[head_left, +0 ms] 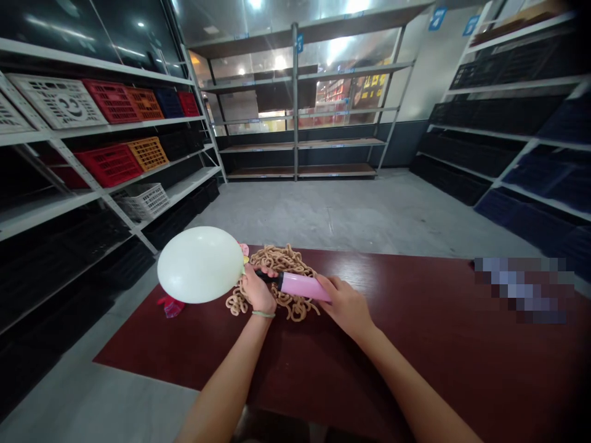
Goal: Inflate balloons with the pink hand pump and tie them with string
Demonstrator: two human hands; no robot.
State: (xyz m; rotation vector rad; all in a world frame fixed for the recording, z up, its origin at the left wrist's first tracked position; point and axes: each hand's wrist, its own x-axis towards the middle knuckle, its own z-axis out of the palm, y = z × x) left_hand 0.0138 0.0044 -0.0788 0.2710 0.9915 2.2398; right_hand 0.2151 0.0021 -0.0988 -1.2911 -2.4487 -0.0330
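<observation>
A pale, inflated balloon (199, 264) floats just above the left end of the dark red table (415, 344). My left hand (257, 289) is closed around the balloon's neck where it meets the black nozzle of a pink hand pump (302, 285). My right hand (344, 303) is wrapped around the pump's far end. Under the pump lies a heap of tan curly uninflated balloons (281, 261).
A small red item (170, 306) lies at the table's left edge, and a pink scrap (244, 249) peeks out behind the balloon. Metal shelves with red, orange and white crates (111, 163) line the left; dark shelves line the right. A blurred patch sits on the table's right end.
</observation>
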